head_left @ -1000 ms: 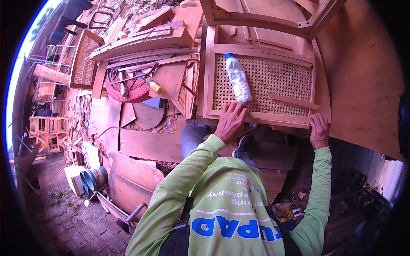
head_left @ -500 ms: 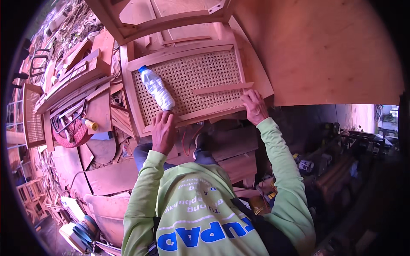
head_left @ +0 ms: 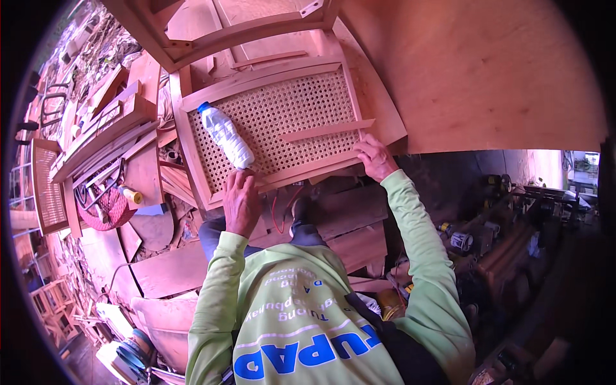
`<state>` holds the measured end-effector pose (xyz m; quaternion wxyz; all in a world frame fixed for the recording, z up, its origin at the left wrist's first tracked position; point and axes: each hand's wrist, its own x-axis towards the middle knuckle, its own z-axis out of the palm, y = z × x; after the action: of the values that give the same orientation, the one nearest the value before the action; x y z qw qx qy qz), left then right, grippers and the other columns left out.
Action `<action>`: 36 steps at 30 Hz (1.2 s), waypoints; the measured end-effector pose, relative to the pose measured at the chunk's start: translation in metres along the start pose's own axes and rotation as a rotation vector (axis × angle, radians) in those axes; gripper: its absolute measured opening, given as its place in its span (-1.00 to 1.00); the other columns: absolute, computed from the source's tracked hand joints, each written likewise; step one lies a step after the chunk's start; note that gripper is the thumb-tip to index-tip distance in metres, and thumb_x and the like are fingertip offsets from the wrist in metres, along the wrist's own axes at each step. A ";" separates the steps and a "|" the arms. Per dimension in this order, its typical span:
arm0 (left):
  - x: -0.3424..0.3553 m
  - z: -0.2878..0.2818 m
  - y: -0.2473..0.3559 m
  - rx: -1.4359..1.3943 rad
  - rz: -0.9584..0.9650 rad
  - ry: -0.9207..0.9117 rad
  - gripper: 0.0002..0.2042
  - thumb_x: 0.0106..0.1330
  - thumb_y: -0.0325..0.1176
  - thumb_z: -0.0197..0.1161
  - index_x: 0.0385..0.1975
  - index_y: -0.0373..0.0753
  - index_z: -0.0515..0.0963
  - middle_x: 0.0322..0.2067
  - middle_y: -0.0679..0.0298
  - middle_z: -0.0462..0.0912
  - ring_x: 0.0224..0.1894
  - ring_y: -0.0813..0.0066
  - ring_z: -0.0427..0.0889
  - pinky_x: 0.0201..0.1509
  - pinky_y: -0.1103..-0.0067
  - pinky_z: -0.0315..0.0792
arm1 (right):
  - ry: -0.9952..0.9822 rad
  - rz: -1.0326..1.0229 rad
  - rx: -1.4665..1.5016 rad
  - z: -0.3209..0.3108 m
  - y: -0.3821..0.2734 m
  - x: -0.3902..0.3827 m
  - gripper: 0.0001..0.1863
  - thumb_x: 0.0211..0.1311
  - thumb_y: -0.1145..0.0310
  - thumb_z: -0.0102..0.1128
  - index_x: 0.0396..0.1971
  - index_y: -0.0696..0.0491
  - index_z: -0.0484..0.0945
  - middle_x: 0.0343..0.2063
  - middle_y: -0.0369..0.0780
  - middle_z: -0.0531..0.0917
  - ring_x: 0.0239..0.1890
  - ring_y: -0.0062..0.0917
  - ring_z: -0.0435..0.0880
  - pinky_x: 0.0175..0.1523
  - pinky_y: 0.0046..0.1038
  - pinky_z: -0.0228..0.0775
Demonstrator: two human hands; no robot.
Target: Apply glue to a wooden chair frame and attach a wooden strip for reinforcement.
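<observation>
The left hand [head_left: 242,200] lay flat, palm down and fingers together, on the near rail of a wooden frame panel [head_left: 192,151] filled with woven cane webbing [head_left: 292,115]. It gripped nothing; its fingertips touched the base of a clear plastic bottle [head_left: 226,136] lying on its side on the cane, blue cap pointing away from the person. The right hand [head_left: 375,157] rested at the panel's near right corner, fingers curled over the edge of the rail; whether it pinched the rail or merely pressed on it could not be told. A loose wooden strip [head_left: 326,130] lay slantwise across the cane, just beyond the right hand and apart from the bottle.

The panel sat on a cluttered bench, directly ahead of the person, with a bare chair frame [head_left: 256,29] just beyond it and a large plywood sheet [head_left: 487,70] to its right. To the left lay stacked timber offcuts [head_left: 102,138], a red mesh bag [head_left: 109,208] and a second cane panel [head_left: 48,186] (standing at the far left edge). Both forearms wore light green sleeves.
</observation>
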<state>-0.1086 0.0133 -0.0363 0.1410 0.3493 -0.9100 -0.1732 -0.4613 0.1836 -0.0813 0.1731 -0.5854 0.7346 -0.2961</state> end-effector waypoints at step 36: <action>-0.022 0.011 -0.031 0.011 0.213 0.028 -0.57 0.17 -0.60 0.28 0.08 -0.17 0.62 0.09 0.18 0.60 0.14 0.09 0.55 0.25 0.19 0.37 | 0.512 -0.067 -0.267 0.095 -0.070 -0.029 -0.58 0.07 0.50 0.40 -0.02 0.26 0.61 0.06 -0.07 0.62 0.20 -0.15 0.56 0.43 -0.05 0.33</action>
<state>-0.0785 0.0095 -0.0618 0.1696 0.2536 -0.9409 -0.1472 -0.3439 0.1793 -0.1123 -0.1062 -0.5332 0.7672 -0.3403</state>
